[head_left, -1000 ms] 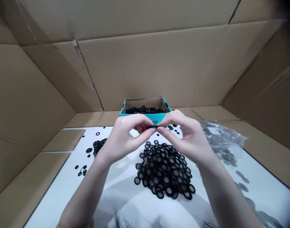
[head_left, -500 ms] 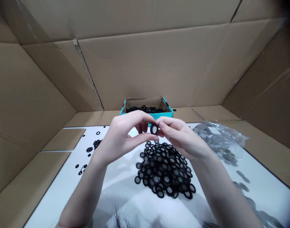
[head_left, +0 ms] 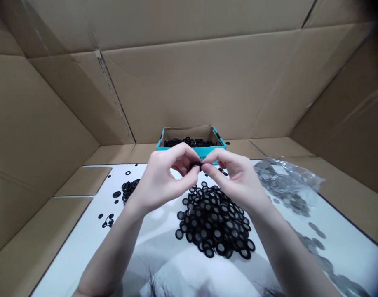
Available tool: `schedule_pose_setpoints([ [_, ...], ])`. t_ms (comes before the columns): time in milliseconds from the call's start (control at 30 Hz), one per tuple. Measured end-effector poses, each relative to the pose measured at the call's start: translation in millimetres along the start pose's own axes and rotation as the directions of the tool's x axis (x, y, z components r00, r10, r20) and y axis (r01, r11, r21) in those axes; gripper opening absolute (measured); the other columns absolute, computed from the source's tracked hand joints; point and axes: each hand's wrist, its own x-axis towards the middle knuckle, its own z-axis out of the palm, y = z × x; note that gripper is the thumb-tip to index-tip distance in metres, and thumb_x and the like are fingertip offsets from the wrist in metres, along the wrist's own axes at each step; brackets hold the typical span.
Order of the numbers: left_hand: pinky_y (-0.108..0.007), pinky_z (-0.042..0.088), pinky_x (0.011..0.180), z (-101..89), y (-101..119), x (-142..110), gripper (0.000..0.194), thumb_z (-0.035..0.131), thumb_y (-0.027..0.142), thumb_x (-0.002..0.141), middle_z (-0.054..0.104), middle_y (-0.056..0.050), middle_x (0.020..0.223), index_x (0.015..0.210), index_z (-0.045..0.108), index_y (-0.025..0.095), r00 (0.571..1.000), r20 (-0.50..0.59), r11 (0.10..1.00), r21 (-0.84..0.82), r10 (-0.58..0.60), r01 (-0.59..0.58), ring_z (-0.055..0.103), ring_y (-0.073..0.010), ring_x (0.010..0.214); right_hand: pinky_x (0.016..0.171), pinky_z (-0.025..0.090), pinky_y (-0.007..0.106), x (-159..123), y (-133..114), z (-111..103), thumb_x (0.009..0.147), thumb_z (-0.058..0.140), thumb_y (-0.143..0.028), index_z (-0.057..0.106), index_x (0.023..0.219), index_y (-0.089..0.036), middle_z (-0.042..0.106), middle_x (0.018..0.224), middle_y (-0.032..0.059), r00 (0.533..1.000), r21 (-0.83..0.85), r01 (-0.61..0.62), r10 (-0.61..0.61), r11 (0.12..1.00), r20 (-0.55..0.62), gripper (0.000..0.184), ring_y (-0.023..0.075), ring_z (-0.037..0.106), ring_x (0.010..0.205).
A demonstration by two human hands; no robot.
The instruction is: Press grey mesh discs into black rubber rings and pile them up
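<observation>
Between my two hands is a small black rubber ring [head_left: 195, 164], seen nearly edge-on above the white table [head_left: 158, 243]. My left hand [head_left: 172, 171] pinches its left side with thumb and fingers. The thumb and forefinger of my right hand [head_left: 233, 171] grip its right edge. Whether a disc sits in the ring cannot be seen at this angle. Just below my hands lies a heap of black rings with grey mesh-like discs in them [head_left: 215, 222]. Partly behind my left wrist is a smaller pile of black rings [head_left: 128, 189].
A teal-edged cardboard box [head_left: 221, 149] holding many black rings stands at the back. On the right lie a clear plastic bag [head_left: 287, 175] of grey discs and loose grey discs [head_left: 325, 264]. Cardboard walls [head_left: 191, 86] enclose the table. Stray black pieces [head_left: 107, 221] lie at left.
The ring has tipped from facing me, with its pale centre showing, to nearly edge-on. My right hand has shifted slightly and its forefinger now arches over the ring's edge.
</observation>
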Motion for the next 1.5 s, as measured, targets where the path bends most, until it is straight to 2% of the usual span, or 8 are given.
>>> schedule_pose_setpoints([
  [333, -0.018, 0.050, 0.059, 2.1, -0.9, 0.0, 0.005, 0.060, 0.009, 0.080, 0.062, 0.001, 0.071, 0.083, 0.060, 0.013, 0.998, -0.049, 0.999, -0.020, -0.033, 0.032, 0.058, -0.0085, 0.062, 0.071, 0.039, 0.030, 0.4, -3.6, 2.3, 0.085, 0.059, -0.014, 0.058, 0.071, -0.020, 0.063, 0.071, -0.0001, 0.987, -0.148, 0.135, -0.145, 0.980, -0.062, 0.015, 0.0159, 0.054, 0.073],
  [533, -0.020, 0.054, 0.066, -2.0, -5.7, 2.2, 0.023, 0.072, 0.016, 0.079, 0.065, 0.000, 0.077, 0.100, 0.062, 0.012, 0.994, -0.002, 0.991, -0.080, 0.105, -0.105, 0.061, -0.0097, 0.067, 0.063, 0.038, 0.027, 2.7, 1.0, -1.2, 0.089, 0.058, -0.032, 0.059, 0.075, -0.020, 0.058, 0.072, -0.0009, 0.989, 0.257, -0.140, 0.124, 0.956, 0.078, 0.019, 0.0134, 0.052, 0.070],
  [667, -0.022, 0.055, 0.069, -3.8, -6.6, 2.6, 0.026, 0.077, 0.016, 0.076, 0.067, -0.002, 0.081, 0.098, 0.064, 0.012, 0.985, -0.020, 0.985, -0.037, 0.171, -0.171, 0.062, -0.0107, 0.069, 0.066, 0.041, 0.026, 4.7, 3.5, -4.7, 0.086, 0.064, -0.041, 0.059, 0.071, -0.019, 0.056, 0.071, -0.0010, 0.965, 0.459, -0.248, 0.175, 0.853, 0.196, 0.026, 0.0127, 0.052, 0.070],
  [800, -0.022, 0.052, 0.069, -4.9, -4.9, 1.3, 0.024, 0.076, 0.017, 0.078, 0.067, -0.002, 0.082, 0.098, 0.065, 0.012, 0.972, -0.022, 0.971, 0.050, 0.235, -0.234, 0.061, -0.0099, 0.069, 0.074, 0.044, 0.027, 5.6, 4.5, -5.7, 0.087, 0.062, -0.044, 0.066, 0.082, -0.020, 0.060, 0.080, 0.0008, 0.948, 0.523, -0.298, 0.182, 0.799, 0.261, 0.025, 0.0140, 0.055, 0.079],
  [1033, -0.024, 0.050, 0.071, -7.9, -6.8, 0.9, 0.020, 0.073, 0.019, 0.081, 0.061, -0.002, 0.085, 0.100, 0.066, 0.015, 0.946, 0.042, 0.935, 0.143, 0.323, -0.325, 0.058, -0.0116, 0.076, 0.076, 0.046, 0.028, 3.7, 6.1, -5.1, 0.085, 0.066, -0.033, 0.067, 0.087, -0.021, 0.065, 0.089, 0.0017, 0.935, 0.485, -0.304, 0.158, 0.820, 0.318, 0.012, 0.0154, 0.059, 0.085],
  [1333, -0.021, 0.049, 0.069, -13.5, -6.3, 1.6, 0.030, 0.047, 0.000, 0.091, 0.051, -0.004, 0.095, 0.106, 0.066, 0.020, 0.932, 0.196, 0.932, 0.138, 0.305, -0.335, 0.054, -0.0114, 0.084, 0.064, 0.037, 0.027, 1.6, 2.5, -8.7, 0.089, 0.055, -0.030, 0.058, 0.077, -0.020, 0.053, 0.075, -0.0010, 0.947, 0.188, -0.177, 0.115, 0.966, 0.298, 0.016, 0.0125, 0.047, 0.071],
  [1400, -0.023, 0.049, 0.073, -13.8, -7.1, 2.1, 0.024, 0.056, 0.008, 0.090, 0.052, -0.004, 0.096, 0.109, 0.064, 0.019, 0.930, 0.206, 0.929, 0.150, 0.305, -0.338, 0.054, -0.0128, 0.086, 0.064, 0.037, 0.027, 2.1, 0.8, -7.5, 0.088, 0.056, -0.028, 0.058, 0.079, -0.020, 0.053, 0.075, -0.0011, 0.954, 0.188, -0.167, 0.110, 0.968, 0.280, 0.013, 0.0125, 0.047, 0.071],
  [1500, -0.025, 0.049, 0.077, -12.4, -8.7, 3.2, 0.032, 0.074, 0.018, 0.079, 0.054, -0.004, 0.097, 0.109, 0.061, 0.018, 0.931, 0.159, 0.917, 0.182, 0.329, -0.355, 0.055, -0.0146, 0.087, 0.064, 0.037, 0.028, 2.5, -1.3, -5.1, 0.087, 0.056, -0.027, 0.058, 0.079, -0.019, 0.054, 0.076, -0.0005, 0.958, 0.214, -0.172, 0.113, 0.962, 0.262, 0.011, 0.0128, 0.048, 0.071],
])
